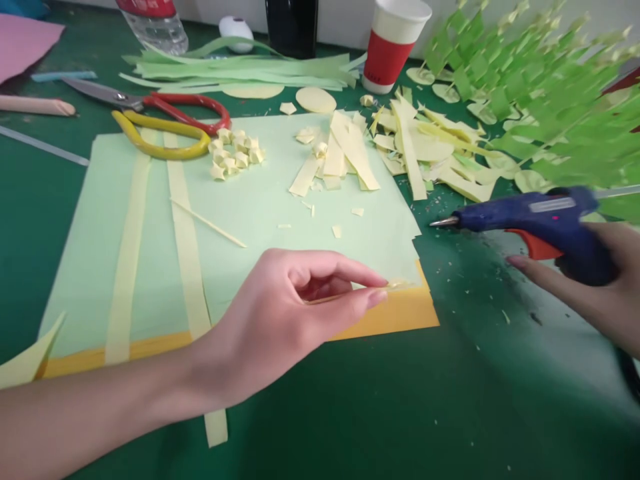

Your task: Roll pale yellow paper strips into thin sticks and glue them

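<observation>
Over the near right corner of the green paper (260,213), the left hand (285,320), nearly closed, pinches a thin yellow strip (399,285); right of the paper, the right hand (613,283) wraps around a glue gun (525,212).

In the lower middle of the frame, the left hand (295,313) is bare, with slim fingers (345,263) and a smooth, rounded thumbnail (376,298), its slender forearm (125,407) uncovered down to the lower left corner, while the right hand (607,300), also bare, shows partly at the right edge.
</observation>
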Tool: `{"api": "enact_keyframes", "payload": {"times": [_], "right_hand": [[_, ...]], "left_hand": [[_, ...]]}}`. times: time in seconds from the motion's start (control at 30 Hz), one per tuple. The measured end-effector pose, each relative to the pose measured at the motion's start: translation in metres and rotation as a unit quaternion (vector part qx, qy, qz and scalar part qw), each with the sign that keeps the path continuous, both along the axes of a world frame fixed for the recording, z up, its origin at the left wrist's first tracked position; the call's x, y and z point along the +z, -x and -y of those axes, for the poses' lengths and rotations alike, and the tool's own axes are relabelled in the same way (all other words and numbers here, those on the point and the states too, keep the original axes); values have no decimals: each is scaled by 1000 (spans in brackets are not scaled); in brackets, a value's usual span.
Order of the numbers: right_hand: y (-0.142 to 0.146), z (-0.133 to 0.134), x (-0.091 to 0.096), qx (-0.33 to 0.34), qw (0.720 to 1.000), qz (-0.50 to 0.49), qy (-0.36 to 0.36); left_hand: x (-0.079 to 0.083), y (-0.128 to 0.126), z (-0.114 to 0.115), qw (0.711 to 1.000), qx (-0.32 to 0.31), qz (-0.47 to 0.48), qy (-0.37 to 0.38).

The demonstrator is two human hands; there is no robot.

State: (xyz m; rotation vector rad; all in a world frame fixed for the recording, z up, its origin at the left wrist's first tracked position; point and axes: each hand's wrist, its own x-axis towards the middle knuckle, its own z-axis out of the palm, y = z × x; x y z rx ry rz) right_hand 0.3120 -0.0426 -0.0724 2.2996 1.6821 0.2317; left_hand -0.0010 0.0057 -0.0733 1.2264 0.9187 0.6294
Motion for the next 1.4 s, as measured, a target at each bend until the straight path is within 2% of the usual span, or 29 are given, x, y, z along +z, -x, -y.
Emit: {"api": "enact_keyframes", "payload": {"times": [0.03,0.07,0.17,0.2,0.23,0.27,0.3,0.33,0.4,0.43,0.5,0.67,0.73,0.8,0.97,1.4], "right_hand": [[6,-5,3,-5,1000,-4,12],[12,-7,7,22,999,-20,30],[25,-2,20,147,982,-58,-99],[31,2,25,173,968,-102,-149],[37,6,29,189,951,-183,-162],[45,8,34,172,938,-260,-150],[54,9,39,134,915,-359,-128],[63,7,44,99,877,-464,-76],[81,-2,55,71,771,-631,51],[89,-8,60,79,720,-681,108],[100,-20,69,76,649,-735,183],[110,-33,82,62,529,-808,251],[112,-33,85,56,494,-825,271],[112,-32,86,55,480,-829,283],[112,-30,84,64,481,-827,285],[111,-33,81,67,550,-785,277]], "left_hand": [[0,0,0,1000,-6,-3,-7],[1,0,0,1000,-13,-5,-16],[7,2,-1,997,-56,-23,-42],[12,3,-1,995,-75,-33,-51],[17,3,-2,992,-98,-45,-64],[23,4,-2,987,-123,-57,-83],[30,5,-3,981,-146,-71,-108],[37,5,-4,973,-168,-85,-138],[53,6,-7,956,-194,-105,-194],[60,6,-8,949,-197,-110,-220],[75,5,-11,939,-195,-104,-264],[101,3,-18,914,-203,-79,-341],[108,2,-20,905,-215,-78,-358],[111,1,-22,898,-228,-80,-368],[112,-6,-25,895,-243,-86,-364],[104,-4,-29,888,-239,-122,-372]]}}
